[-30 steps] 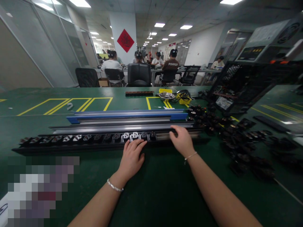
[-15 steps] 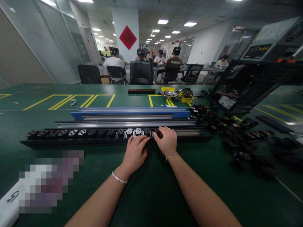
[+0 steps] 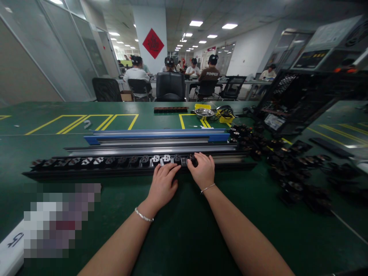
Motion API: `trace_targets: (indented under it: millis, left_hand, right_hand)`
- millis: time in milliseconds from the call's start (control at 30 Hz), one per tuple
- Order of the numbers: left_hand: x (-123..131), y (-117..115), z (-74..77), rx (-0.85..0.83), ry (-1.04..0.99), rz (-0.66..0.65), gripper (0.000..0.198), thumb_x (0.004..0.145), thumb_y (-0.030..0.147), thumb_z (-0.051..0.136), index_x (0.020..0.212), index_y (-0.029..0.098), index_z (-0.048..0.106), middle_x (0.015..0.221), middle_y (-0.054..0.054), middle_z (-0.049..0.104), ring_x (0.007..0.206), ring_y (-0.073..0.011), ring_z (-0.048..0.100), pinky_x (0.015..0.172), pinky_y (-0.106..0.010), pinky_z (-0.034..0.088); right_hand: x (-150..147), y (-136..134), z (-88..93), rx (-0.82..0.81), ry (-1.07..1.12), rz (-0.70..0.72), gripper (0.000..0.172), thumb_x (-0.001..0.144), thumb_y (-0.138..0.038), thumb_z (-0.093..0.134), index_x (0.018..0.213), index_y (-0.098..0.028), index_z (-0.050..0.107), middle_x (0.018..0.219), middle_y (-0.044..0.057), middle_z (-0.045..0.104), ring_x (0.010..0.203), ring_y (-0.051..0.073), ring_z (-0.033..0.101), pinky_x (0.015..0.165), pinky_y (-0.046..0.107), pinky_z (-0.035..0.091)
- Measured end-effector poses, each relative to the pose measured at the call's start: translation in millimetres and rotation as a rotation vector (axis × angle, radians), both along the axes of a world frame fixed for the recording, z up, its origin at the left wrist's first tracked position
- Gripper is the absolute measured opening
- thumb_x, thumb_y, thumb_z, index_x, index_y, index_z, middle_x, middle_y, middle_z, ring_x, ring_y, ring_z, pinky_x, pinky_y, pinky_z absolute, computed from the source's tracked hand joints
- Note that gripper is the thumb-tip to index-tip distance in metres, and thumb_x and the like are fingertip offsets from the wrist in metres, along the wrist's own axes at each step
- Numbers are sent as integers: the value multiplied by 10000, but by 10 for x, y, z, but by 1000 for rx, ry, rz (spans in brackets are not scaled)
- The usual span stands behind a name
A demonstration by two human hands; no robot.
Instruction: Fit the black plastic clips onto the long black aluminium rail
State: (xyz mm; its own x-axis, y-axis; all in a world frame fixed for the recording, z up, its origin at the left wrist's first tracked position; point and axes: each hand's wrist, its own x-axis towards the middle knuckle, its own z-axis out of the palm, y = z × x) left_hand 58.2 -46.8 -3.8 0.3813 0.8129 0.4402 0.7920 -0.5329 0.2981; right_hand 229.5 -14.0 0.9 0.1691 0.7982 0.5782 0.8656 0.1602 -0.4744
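A long black rail (image 3: 94, 174) lies across the table in front of me, with a row of black socket modules (image 3: 98, 161) set along its channel. My left hand (image 3: 164, 182) rests on the rail's near edge, fingers stretched out over it beside the last modules of the row, thumb apart. Just to the right, my right hand (image 3: 202, 168) pinches a single black socket module (image 3: 193, 160) between thumb and fingers at the channel. A short gap separates this piece from the row. The hand covers part of it, so whether it is seated cannot be made out.
Behind the rail lie a grey metal strip (image 3: 149, 150) and a blue profile (image 3: 91, 140). Many loose black modules (image 3: 299, 188) are heaped at the right, near a computer case (image 3: 283, 103). Farther back are a metal bowl (image 3: 204, 112) and another short rail (image 3: 170, 110). People sit beyond.
The view has shifted slightly. My right hand has moved a little relative to the row, the gap beside its module looking slightly wider. My left hand stays on the rail.
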Motion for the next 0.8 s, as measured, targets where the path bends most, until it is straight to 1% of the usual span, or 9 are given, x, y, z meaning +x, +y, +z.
trace_targets:
  millis: [200, 367, 600, 800]
  left_hand:
    - [-2, -2, 2, -7, 6, 0, 499, 792, 159, 483, 1278, 267, 490, 1298, -61, 550, 1239, -226, 455, 1114, -515, 195]
    - [-1, 1, -3, -7, 4, 1, 514, 778, 161, 505, 1278, 278, 495, 1291, -63, 556, 1231, -230, 462, 1109, -521, 205]
    - [-2, -4, 10, -13, -6, 2, 506, 784, 161, 496, 1277, 280, 494, 1296, -57, 555, 1239, -227, 458, 1115, -513, 200]
    - [0, -11, 11, -12, -1, 3, 500, 791, 165, 487, 1279, 274, 489, 1305, -53, 549, 1245, -223, 452, 1120, -507, 189]
  right_hand:
    - [6, -14, 3, -1, -2, -20, 287, 800, -351, 522, 964, -167, 669, 1102, 114, 672, 1105, 252, 562, 1054, 463, 235]
    - [26, -14, -3, -7, 1, -42, 294, 797, -341, 515, 974, -162, 668, 1093, 119, 674, 1093, 258, 562, 1044, 469, 247]
    - [106, -13, -13, 22, 1, -72, 271, 791, -343, 515, 944, -182, 669, 1068, 103, 684, 1073, 258, 570, 1036, 469, 257]
    - [138, -20, -11, 16, 4, -74, 281, 788, -336, 518, 956, -164, 664, 1082, 113, 679, 1078, 255, 567, 1041, 465, 253]
